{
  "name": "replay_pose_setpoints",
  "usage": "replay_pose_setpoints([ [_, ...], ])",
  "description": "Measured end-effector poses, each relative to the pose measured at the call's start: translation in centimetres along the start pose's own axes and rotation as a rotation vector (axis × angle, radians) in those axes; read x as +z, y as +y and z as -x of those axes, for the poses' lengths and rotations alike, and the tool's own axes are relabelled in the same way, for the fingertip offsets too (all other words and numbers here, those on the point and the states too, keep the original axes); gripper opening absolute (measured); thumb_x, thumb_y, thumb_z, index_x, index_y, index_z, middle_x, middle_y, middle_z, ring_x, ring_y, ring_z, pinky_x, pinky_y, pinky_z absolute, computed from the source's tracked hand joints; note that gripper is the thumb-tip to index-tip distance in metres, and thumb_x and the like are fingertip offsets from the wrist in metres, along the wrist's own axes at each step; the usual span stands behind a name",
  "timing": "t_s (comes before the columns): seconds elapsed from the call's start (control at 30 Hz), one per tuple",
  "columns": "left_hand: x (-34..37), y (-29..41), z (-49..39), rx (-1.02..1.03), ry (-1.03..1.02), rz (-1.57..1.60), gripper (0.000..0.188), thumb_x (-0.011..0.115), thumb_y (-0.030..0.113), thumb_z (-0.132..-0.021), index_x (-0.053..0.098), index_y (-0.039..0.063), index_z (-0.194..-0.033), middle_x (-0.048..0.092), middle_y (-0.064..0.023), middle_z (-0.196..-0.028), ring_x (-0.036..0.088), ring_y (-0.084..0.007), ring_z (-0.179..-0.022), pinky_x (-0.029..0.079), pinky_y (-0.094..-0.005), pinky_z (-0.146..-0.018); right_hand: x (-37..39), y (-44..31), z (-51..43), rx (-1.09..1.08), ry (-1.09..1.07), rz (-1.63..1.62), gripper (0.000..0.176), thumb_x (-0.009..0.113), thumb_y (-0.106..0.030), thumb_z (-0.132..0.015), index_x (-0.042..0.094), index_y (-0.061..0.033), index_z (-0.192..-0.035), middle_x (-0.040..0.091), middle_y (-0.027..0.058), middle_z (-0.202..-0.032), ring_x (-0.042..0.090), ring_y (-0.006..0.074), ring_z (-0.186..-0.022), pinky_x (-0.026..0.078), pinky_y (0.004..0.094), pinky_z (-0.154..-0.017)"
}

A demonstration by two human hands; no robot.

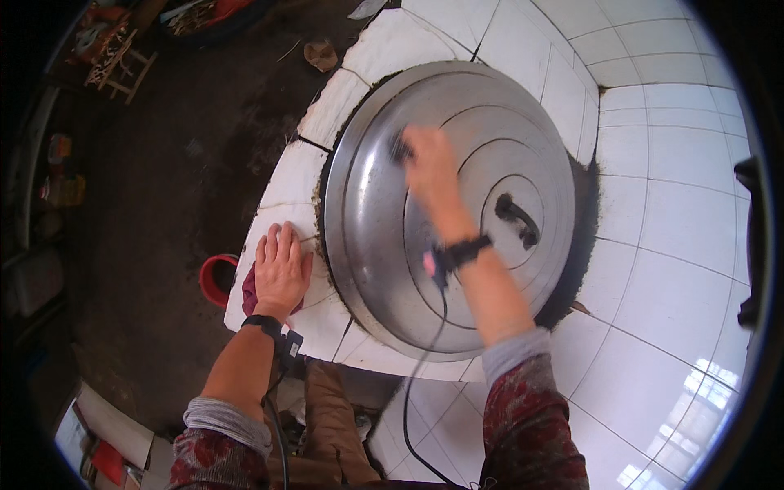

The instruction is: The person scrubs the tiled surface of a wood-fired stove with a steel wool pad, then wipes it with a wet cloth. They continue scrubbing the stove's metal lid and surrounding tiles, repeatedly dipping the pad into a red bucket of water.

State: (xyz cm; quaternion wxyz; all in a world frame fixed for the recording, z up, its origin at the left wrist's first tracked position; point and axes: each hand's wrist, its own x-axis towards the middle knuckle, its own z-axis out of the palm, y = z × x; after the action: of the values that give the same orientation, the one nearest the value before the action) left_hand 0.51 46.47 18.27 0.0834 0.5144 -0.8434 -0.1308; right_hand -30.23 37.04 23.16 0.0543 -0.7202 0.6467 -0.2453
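A large round metal lid [380, 245] with a black handle [517, 220] covers the opening in the white-tiled stove top [291, 177]. My right hand [432, 165] is over the lid's far left part, its fingers closed on a dark scrubber [401, 147]. Motion blurs both, so the scrubber's exact kind is unclear. On the tiled ledge left of the lid, my left hand [282, 263] lies palm down with fingers extended. It presses on a dark red cloth [249, 291], mostly hidden beneath the palm.
A red container [214, 282] stands beside the ledge's left edge. White wall tiles [649, 214] rise at the right. A small wooden stool [125, 70] is on the dark floor at the upper left. A black cable [407, 404] hangs from my right wrist strap.
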Motion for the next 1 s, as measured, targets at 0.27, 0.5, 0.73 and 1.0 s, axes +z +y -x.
replay_pose_setpoints([
  [0.27,-0.2,0.1,-0.1,-0.005,0.012,0.01,0.052,0.065,0.023,-0.089,0.052,-0.004,-0.131,0.049,-0.0171,-0.142,0.041,-0.0369,-0.136,0.032,-0.0482,-0.113,-2.1,-1.1,2.8,-0.134,0.08,0.075,0.026,0.056,0.0,-0.077,0.063,-0.0024,-0.102,0.064,0.0139,-0.098,0.056,0.0366,-0.095,0.045,0.0468,-0.085],
  [0.5,0.2,-0.1,0.0,-0.016,-0.003,0.013,0.05,0.063,0.027,-0.09,0.054,-0.001,-0.13,0.047,-0.0148,-0.144,0.041,-0.0355,-0.136,0.031,-0.0498,-0.114,-1.0,-5.2,4.2,-0.168,-0.048,0.009,0.026,0.057,0.001,-0.078,0.063,-0.0014,-0.103,0.065,0.0146,-0.101,0.058,0.0362,-0.099,0.047,0.0461,-0.086],
  [0.73,0.3,-0.2,0.3,-0.004,0.026,0.011,0.051,0.063,0.026,-0.091,0.052,-0.001,-0.132,0.047,-0.0147,-0.145,0.04,-0.0351,-0.136,0.032,-0.0492,-0.113,-1.5,-4.5,1.1,-0.047,0.044,0.102,0.022,0.054,0.001,-0.079,0.063,-0.0029,-0.099,0.066,0.0145,-0.1,0.058,0.0364,-0.094,0.048,0.0465,-0.081],
  [1.0,0.3,-0.3,0.2,-0.013,0.018,0.039,0.049,0.063,0.027,-0.09,0.055,-0.002,-0.13,0.048,-0.0153,-0.144,0.041,-0.0353,-0.136,0.032,-0.049,-0.113,-0.4,-7.9,4.5,-0.415,0.033,-0.098,0.02,0.057,0.001,-0.075,0.061,-0.0022,-0.095,0.063,0.0141,-0.096,0.058,0.0363,-0.095,0.046,0.0457,-0.082],
])
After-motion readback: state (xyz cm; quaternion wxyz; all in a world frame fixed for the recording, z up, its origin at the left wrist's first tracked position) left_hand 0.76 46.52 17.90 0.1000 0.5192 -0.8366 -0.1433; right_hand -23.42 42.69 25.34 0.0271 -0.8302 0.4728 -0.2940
